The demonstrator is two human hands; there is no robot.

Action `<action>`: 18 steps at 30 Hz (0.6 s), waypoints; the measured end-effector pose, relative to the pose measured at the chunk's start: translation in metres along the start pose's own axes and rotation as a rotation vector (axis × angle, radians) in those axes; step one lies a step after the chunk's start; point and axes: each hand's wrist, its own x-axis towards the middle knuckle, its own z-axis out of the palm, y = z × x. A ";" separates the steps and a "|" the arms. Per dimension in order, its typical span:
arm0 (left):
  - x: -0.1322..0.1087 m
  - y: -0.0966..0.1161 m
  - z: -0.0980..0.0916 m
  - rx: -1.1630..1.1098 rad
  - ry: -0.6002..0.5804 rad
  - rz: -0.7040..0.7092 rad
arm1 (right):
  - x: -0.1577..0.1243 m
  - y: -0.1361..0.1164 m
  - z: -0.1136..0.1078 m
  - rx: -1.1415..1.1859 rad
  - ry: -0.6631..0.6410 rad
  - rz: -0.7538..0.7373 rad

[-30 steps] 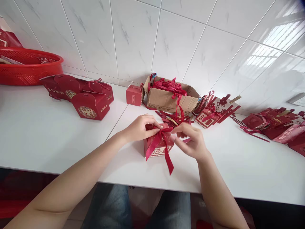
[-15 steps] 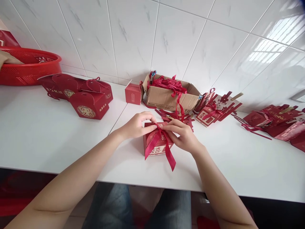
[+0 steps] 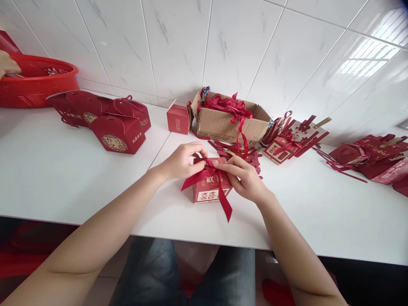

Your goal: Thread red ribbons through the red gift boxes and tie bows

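In front of me on the white table stands a small red gift box [image 3: 210, 187] with gold and white lettering. A red ribbon [image 3: 225, 205] is tied in a bow across its top, one tail spread to the left, the other hanging down the front right. My left hand [image 3: 185, 161] pinches the ribbon near the knot from the left. From the right, my right hand [image 3: 245, 176] pinches the bow beside the knot, fingers bent. The loops between my fingertips are partly hidden.
A cardboard box [image 3: 228, 127] full of red ribbons stands against the tiled wall, with flat red strips [image 3: 237, 155] before it. Dark red boxes [image 3: 119, 131] sit left; decorated boxes [image 3: 282, 148] sit right. Another person's hand [image 3: 8, 63] is at a red basket [image 3: 38, 87].
The left ribbon tail has swung outward to the left, uncovering lettering on the box front. Both hands stay pinched at the knot. Another person's hand now shows over the basket.
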 end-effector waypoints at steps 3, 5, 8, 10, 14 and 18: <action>0.001 -0.001 -0.002 -0.152 -0.094 -0.057 | 0.001 -0.002 0.000 0.005 0.051 0.001; 0.001 -0.002 -0.003 -0.257 -0.126 -0.101 | 0.002 -0.004 0.000 0.015 0.071 0.020; 0.001 -0.002 -0.002 -0.310 -0.118 -0.143 | 0.003 -0.008 -0.001 0.043 0.074 0.051; 0.001 0.000 -0.002 -0.311 -0.115 -0.130 | 0.004 -0.009 -0.001 0.067 0.067 0.060; 0.001 0.000 0.000 -0.306 -0.127 -0.071 | 0.004 -0.010 -0.001 0.090 0.069 0.065; 0.000 -0.001 0.001 -0.211 -0.017 -0.040 | 0.003 -0.010 -0.001 0.084 0.078 0.075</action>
